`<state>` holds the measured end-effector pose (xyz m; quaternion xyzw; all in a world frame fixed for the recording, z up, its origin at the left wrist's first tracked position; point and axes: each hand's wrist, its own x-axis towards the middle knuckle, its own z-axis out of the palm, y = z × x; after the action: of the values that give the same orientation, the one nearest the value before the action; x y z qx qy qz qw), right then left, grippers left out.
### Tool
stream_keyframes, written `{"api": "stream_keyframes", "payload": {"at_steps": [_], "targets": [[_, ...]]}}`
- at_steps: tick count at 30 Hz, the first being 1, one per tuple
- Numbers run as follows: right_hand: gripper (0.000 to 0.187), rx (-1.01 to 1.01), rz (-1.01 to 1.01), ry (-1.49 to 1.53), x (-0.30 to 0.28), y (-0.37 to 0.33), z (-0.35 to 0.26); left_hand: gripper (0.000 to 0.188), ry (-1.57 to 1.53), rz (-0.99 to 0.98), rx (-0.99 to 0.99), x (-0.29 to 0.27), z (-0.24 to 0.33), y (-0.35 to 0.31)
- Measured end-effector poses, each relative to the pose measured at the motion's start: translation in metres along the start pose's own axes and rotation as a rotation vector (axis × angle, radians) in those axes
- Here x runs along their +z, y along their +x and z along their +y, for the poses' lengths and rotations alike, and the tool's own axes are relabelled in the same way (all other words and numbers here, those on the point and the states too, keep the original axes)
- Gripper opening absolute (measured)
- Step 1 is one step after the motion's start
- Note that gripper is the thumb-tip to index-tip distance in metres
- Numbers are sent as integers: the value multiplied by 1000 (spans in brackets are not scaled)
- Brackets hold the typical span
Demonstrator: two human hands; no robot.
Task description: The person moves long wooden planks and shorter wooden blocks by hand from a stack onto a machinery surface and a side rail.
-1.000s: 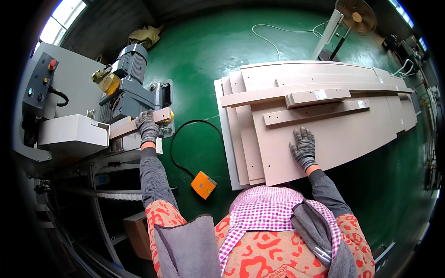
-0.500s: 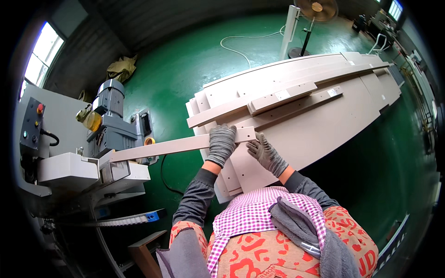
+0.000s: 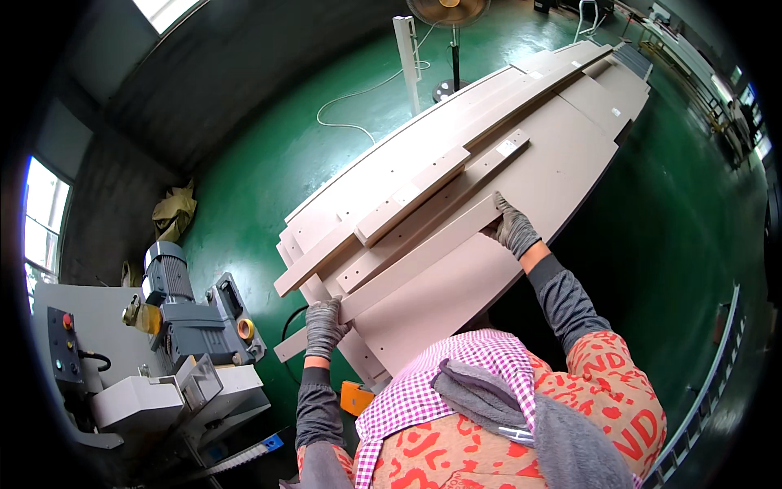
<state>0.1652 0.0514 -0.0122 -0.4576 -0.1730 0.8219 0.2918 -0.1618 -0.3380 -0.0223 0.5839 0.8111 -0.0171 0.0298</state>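
Observation:
My left hand (image 3: 324, 328), in a grey glove, is closed round a long pale board strip (image 3: 419, 261) close to its near-left end. The gloved right hand (image 3: 518, 231) grips that strip's far end, thumb on top and fingers underneath. The strip lies slantwise over a large stack of pale panels (image 3: 570, 159). Beside it, farther from me, rests a narrower strip with holes (image 3: 440, 208). Next to that are a short thick piece with a white label (image 3: 414, 196) and a long strip (image 3: 505, 118) running up the stack.
On the left stands a grey machine with a motor (image 3: 167, 277), a control panel (image 3: 63, 346) and a tape roll (image 3: 245, 328). An orange object (image 3: 356, 398) sits below the stack's near end. A fan (image 3: 448, 10) and a white post (image 3: 406, 65) stand beyond the stack.
The strip has left the machine and swung over the stack. My left hand moved back along it toward its near end; my right hand went outward and now grips its far end.

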Motion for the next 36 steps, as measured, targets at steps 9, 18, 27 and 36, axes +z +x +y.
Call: {"api": "stream_keyframes", "payload": {"at_steps": [9, 18, 27, 36], "targets": [[50, -148, 5, 190, -5, 90, -69, 76, -170, 145, -19, -32, 111, 125], [66, -114, 6, -211, 16, 50, 14, 83, -89, 256, -177, 35, 118, 95], [65, -229, 44, -98, 10, 57, 27, 86, -156, 25, -438, 10, 59, 48], [64, -279, -13, -49, 30, 59, 25, 78, -157, 115, -366, 20, 42, 59]]}}
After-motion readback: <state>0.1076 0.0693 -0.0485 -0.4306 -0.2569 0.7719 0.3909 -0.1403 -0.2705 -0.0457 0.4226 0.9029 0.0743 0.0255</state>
